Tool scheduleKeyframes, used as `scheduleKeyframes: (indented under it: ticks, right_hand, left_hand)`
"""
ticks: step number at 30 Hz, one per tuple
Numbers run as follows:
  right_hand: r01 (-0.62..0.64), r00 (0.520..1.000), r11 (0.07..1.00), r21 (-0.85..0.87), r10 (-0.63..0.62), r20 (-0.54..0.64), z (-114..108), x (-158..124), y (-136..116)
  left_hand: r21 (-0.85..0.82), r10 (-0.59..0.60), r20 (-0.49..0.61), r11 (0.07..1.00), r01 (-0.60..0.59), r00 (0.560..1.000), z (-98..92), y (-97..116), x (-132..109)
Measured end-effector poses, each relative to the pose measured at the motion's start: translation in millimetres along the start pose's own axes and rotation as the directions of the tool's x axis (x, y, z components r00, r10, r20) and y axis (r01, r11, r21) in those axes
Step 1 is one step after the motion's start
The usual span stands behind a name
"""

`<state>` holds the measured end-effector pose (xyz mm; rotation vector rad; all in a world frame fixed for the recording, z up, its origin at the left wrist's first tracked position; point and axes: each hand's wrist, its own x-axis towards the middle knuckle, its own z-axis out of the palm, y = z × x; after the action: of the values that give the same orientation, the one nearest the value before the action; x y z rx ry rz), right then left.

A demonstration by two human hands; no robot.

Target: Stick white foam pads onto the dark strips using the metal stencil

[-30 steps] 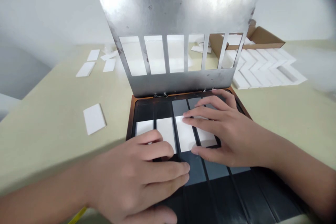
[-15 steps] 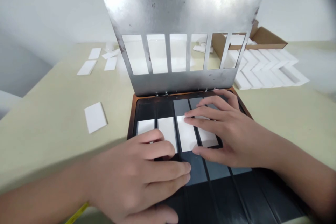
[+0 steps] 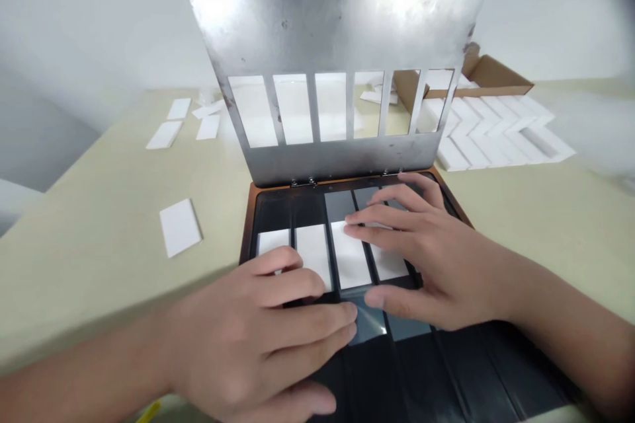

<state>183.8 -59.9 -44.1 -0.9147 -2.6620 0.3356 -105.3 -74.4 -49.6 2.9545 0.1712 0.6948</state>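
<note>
A black tray with narrow ridges (image 3: 274, 209) lies below a raised metal plate (image 3: 317, 20) that has a row of rectangular openings. Several white cards (image 3: 351, 258) sit side by side between the ridges, over grey translucent strips (image 3: 368, 318). My left hand (image 3: 268, 330) rests at the lower left of the cards, fingers bent and spread, two fingertips on a grey strip. Spread over the right-hand cards is my right hand (image 3: 421, 244), its fingertips touching a card's upper end and its thumb just below the cards. Neither hand grips anything visible.
One white card (image 3: 180, 227) lies on the table (image 3: 99, 238) to the left, with more white pieces (image 3: 165, 135) behind it. At the back right, an open cardboard box (image 3: 501, 78) stands behind rows of stacked white pieces (image 3: 496, 149).
My right thumb has come off the white card's lower end and sits slightly lower, over the strip. The left hand has shifted slightly left. The view has moved a little.
</note>
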Motion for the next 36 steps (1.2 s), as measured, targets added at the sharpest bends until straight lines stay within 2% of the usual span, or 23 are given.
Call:
scheduleKeyframes:
  ticks: [6,12,15,19,21,23,31,36]
  right_hand:
    - [0.063,0.998,0.997,-0.047,-0.063,-0.013,2.0,0.5,1.8]
    - [-0.005,1.000,0.999,-0.053,0.005,-0.015,7.5,2.8,1.8]
    - [-0.024,0.999,0.999,-0.029,0.023,-0.029,7.8,3.9,1.5]
    - [-0.028,0.999,0.999,-0.019,0.027,-0.046,7.8,4.2,1.0]
    - [-0.033,0.999,0.999,-0.021,0.032,-0.041,7.5,4.0,0.6]
    - [-0.038,0.999,0.999,-0.027,0.037,-0.036,7.1,4.1,0.3]
    - [-0.041,0.999,0.999,-0.023,0.041,-0.027,6.5,5.7,0.9]
    - [-0.020,1.000,1.000,-0.003,0.020,-0.011,5.1,4.4,1.5]
  left_hand:
    - [-0.006,-0.095,-0.032,0.995,0.095,0.995,1.2,-0.8,-5.0]
    - [0.002,-0.288,-0.106,0.957,0.290,0.952,1.4,1.6,-6.3]
    - [0.039,-0.241,-0.139,0.968,0.249,0.960,0.4,5.2,-6.3]
    - [0.125,-0.111,-0.010,0.986,0.112,0.994,-1.8,8.6,-1.4]
    - [0.123,-0.141,0.059,0.983,0.133,0.988,-2.5,8.1,2.7]
    - [0.112,-0.186,0.084,0.978,0.176,0.979,-2.7,6.5,6.0]
    - [0.094,-0.267,0.051,0.960,0.262,0.962,2.1,6.9,3.6]
    - [0.083,-0.262,0.044,0.963,0.258,0.964,2.5,6.6,3.2]
